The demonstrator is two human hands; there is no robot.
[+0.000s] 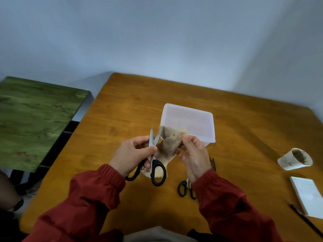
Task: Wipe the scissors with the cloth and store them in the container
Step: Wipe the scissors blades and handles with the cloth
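Scissors with black handles are held above the counter, gripped near the pivot by the left hand, blades slightly parted and pointing away. A beige cloth is pinched at its upper edge by the right hand and hangs just beside the blades. A translucent container stands just behind both hands; only a pinkish interior can be made out. A second pair lies under the right wrist. At far right a paper cup, tilted, is seen holding greenish-brown matter.
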